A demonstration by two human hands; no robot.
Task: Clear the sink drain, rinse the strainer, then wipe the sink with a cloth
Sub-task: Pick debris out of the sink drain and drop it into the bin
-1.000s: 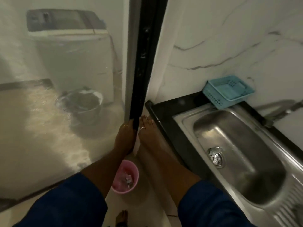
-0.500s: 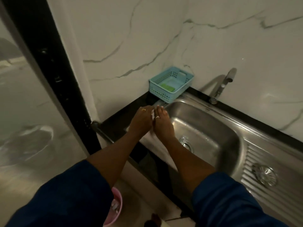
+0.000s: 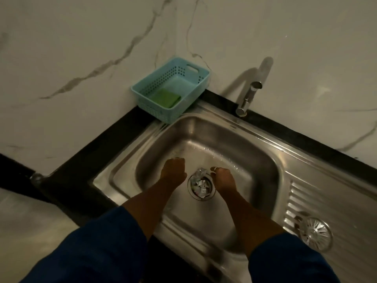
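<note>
Two hands were entered low in the basin of the steel sink [image 3: 265, 160].

- Left hand [image 3: 173, 172]: just left of the drain [image 3: 211, 193]. Its fingers were bent downward, away from the camera, and whether they gripped anything could not be told.
- Right hand [image 3: 223, 177]: just right of the drain, with a ring on one finger. Its fingertips were turned under beside the debris, and contact and grip likewise could not be told.
- Debris [image 3: 201, 181]: crumpled silvery scraps, heaped in and above the drain opening.
- Strainer [image 3: 316, 233]: round and slotted, lying on the ribbed drainboard at the right, well apart from both hands.
- Basket [image 3: 171, 92]: pale blue, at the sink's back corner against the wall, holding a green pad [image 3: 166, 98].
- Tap [image 3: 247, 97]: behind the basin, with no stream visible.

Stage, as judged: drain clearing had barely begun, and rinsing and wiping were not yet done.

Hazards, as judged:
- The scraps looked loose and light. With the strainer out, a partial pinch could push pieces deeper into the open drain.
- Foil-like edges might slip from the fingers or nick them.
- Dim light made small fragments easy to miss.
</note>
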